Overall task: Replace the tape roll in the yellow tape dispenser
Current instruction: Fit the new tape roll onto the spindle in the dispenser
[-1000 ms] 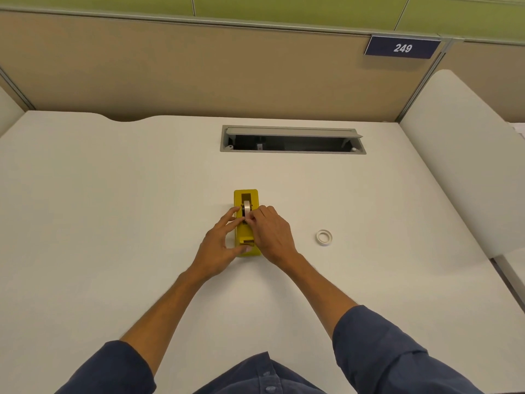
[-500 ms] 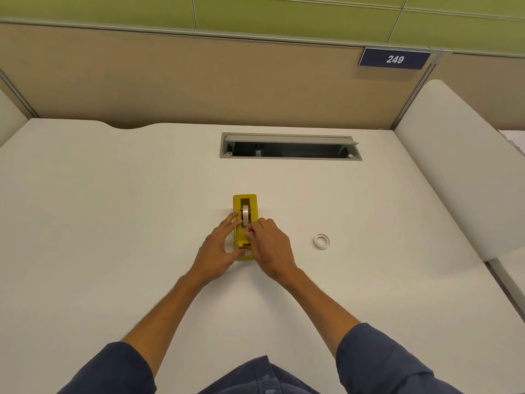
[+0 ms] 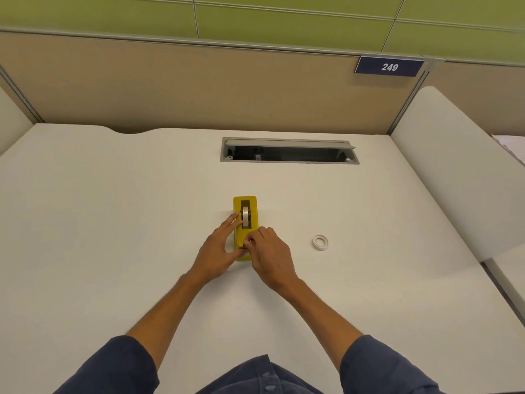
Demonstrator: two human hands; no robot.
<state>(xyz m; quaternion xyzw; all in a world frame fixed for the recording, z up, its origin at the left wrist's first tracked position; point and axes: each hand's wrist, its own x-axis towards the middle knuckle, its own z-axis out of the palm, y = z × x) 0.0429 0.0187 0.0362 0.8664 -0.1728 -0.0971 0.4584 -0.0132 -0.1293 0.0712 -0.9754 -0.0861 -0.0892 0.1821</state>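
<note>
I am steadying the yellow dispenser (image 3: pixel 245 211), lying lengthwise away from me, with my spread left hand (image 3: pixel 216 251); my right hand (image 3: pixel 270 255) is pinching at its near end, tape unclear

Your tape dispenser (image 3: pixel 245 227) is solid yellow, with a dark slot holding a whitish tape roll (image 3: pixel 245 217). At 3 o'clock from it you see a spare roll (image 3: pixel 320 242), white. The desk (image 3: pixel 113 223) is plain off-white. At 12 o'clock, the cable tray (image 3: pixel 288 150) is grey with a black interior. The partition (image 3: pixel 184 89) is tan below green. The sign (image 3: pixel 389 66) is navy with white numerals. Your sleeves (image 3: pixel 113 368) are plain dark blue.
</note>
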